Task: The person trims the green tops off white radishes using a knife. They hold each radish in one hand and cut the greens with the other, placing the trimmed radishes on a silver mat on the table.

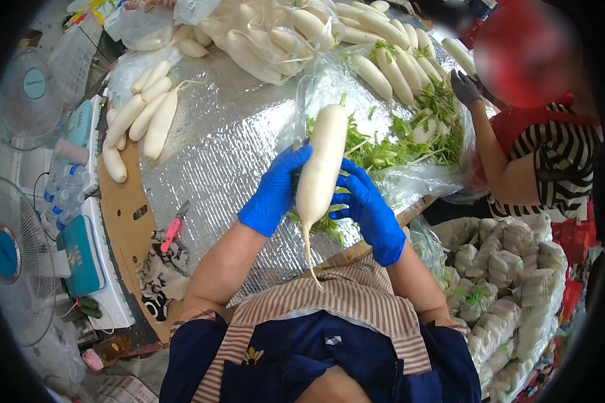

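Note:
A long white radish [323, 156] is held between my two blue-gloved hands, its thin root tail hanging towards my apron. My left hand [272, 189] grips a knife [302, 108], blade pointing away from me, with the thumb against the radish's left side. The knife's handle is mostly hidden by the hand and radish. On the right side, my right hand [370, 209] steadies the radish with bent, partly spread fingers. Beneath and beyond lie cut green radish leaves [378, 146] on silver foil sheeting [217, 176].
Several white radishes [156, 121] lie at left; more fill a clear plastic bag [267, 45] at the back. A pink-handled knife [171, 232] rests near the left edge. At right, another person's gloved hand [465, 89] is by a radish. Bagged vegetables [504, 282] stand below; fans [17, 259] at far left.

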`<action>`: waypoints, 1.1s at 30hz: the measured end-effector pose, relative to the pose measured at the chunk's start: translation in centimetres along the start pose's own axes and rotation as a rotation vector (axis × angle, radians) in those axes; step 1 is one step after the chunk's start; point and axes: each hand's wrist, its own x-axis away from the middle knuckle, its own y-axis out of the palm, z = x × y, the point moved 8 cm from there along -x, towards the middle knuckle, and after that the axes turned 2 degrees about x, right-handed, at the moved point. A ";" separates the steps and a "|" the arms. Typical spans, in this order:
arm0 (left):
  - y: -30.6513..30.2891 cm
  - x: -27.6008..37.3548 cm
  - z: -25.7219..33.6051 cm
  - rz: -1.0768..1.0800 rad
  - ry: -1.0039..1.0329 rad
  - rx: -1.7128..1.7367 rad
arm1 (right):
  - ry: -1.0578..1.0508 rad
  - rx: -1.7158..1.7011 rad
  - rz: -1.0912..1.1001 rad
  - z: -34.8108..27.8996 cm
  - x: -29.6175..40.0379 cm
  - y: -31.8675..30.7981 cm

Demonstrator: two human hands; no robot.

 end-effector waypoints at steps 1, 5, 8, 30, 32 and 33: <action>0.2 0.0 0.2 -0.014 0.029 -0.149 | 0.006 -0.031 0.003 0.0 -0.1 -0.1; 1.3 0.2 0.3 0.030 0.112 -0.627 | 0.074 -0.062 -0.058 0.4 -0.2 0.0; 1.8 0.7 1.9 0.089 0.279 -0.683 | 0.063 -0.297 0.066 1.6 0.1 -2.0; 6.3 5.2 -1.3 -0.074 0.938 -1.618 | -0.279 -1.113 0.447 1.3 4.1 -10.0; 6.1 4.3 -1.4 0.025 0.999 -1.697 | -0.259 -1.130 0.433 1.5 4.2 -9.6; 6.1 4.0 -1.2 0.074 1.030 -1.734 | -0.253 -1.152 0.427 1.4 4.2 -9.0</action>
